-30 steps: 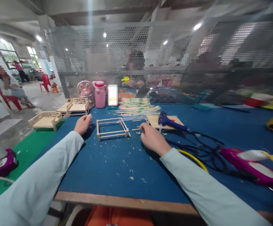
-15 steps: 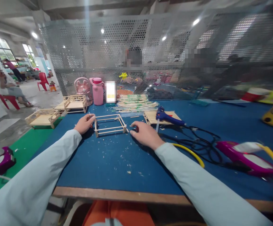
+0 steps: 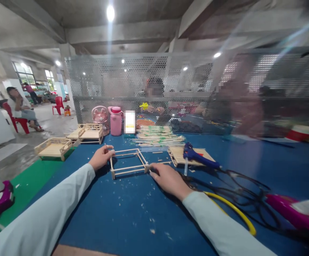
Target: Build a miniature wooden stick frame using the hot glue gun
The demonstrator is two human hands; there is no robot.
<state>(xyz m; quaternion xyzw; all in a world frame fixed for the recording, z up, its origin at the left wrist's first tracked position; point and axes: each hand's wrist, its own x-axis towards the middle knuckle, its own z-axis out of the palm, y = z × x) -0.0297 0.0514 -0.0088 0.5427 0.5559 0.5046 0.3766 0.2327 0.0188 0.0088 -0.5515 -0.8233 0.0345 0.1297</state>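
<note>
2 hands [image 3: 101, 158] – 1 frame [image 3: 127, 163], 1 glue gun [image 3: 197, 158]

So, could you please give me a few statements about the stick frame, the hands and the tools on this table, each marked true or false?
1. The left hand touches the left end of the wooden stick frame. True.
2. The right hand holds the blue glue gun. False: the gun lies on a stick panel, and the hand is at the frame's right corner.
3. The pink bottle stands beside a pink fan. True.
4. The table has a red cover. False: it is blue.
</note>
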